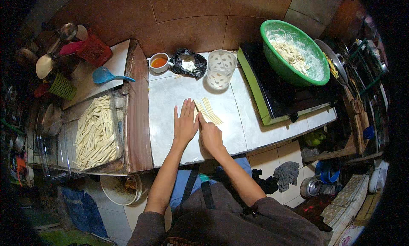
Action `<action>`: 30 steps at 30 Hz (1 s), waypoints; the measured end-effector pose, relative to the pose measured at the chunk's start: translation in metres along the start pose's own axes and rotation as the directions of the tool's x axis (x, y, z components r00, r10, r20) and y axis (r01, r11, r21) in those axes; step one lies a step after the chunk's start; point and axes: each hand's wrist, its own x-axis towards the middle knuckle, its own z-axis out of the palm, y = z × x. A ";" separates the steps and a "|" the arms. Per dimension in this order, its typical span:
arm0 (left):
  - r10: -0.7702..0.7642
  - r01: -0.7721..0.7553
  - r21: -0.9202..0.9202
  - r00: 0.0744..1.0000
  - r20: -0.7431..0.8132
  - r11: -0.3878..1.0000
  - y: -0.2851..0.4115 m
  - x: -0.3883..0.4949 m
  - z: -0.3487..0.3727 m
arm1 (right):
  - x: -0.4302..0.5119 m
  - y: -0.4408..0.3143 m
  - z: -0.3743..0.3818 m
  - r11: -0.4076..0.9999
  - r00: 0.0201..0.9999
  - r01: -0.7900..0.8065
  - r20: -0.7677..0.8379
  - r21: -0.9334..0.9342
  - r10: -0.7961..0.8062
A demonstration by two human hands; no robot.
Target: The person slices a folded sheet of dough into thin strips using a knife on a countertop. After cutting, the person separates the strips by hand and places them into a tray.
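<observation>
My left hand (185, 122) lies flat on the white tiled counter (166, 92), its fingers pointing away from me, over what looks like a folded piece of dough that it mostly hides. Close beside it, my right hand (211, 136) is curled with the index finger stretched forward along a thin knife (196, 106). The knife's handle is hidden in the fist. Just right of the blade lie narrow cut dough strips (211, 112), side by side in two loose groups. My two hands nearly touch at the thumb and index finger.
Behind my hands stand a cup of orange liquid (159, 62), a black bag of white flour (188, 64) and a clear plastic container (220, 70). A green basin of dough (295, 56) rests on the stove (255, 86). At left are a tray of noodles (96, 134) and a blue ladle (107, 76).
</observation>
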 end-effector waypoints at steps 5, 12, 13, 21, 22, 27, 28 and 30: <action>0.002 -0.002 0.000 1.000 0.008 1.000 0.001 0.000 -0.003 | -0.005 0.003 0.004 1.000 1.000 0.013 -0.024 0.004 -0.013; -0.007 0.008 -0.023 1.000 0.016 1.000 0.001 0.001 -0.003 | -0.011 0.005 0.002 1.000 1.000 -0.010 0.009 0.003 0.009; 0.000 0.001 -0.032 1.000 0.003 0.999 0.001 0.001 -0.003 | -0.013 0.005 0.002 1.000 1.000 -0.013 0.015 0.006 0.013; 0.030 -0.029 -0.057 0.999 0.015 0.998 0.002 -0.003 -0.008 | -0.030 0.001 -0.006 1.000 1.000 -0.029 0.009 0.011 0.029; 0.045 -0.043 -0.062 0.999 0.019 0.997 0.003 -0.004 -0.011 | -0.030 0.000 -0.006 0.999 0.999 -0.030 0.016 0.020 0.029; 0.122 -0.114 -0.088 0.988 0.098 0.990 0.012 -0.026 -0.025 | -0.033 -0.002 -0.007 0.998 0.998 -0.055 0.019 0.011 0.055; 0.126 -0.115 -0.100 0.986 0.110 0.988 0.014 -0.029 -0.028 | -0.033 -0.002 -0.007 0.998 0.997 -0.069 0.040 0.011 0.068; 0.128 -0.111 -0.117 0.981 0.144 0.987 0.017 -0.034 -0.030 | -0.034 -0.002 -0.006 0.997 0.997 -0.070 0.037 0.018 0.069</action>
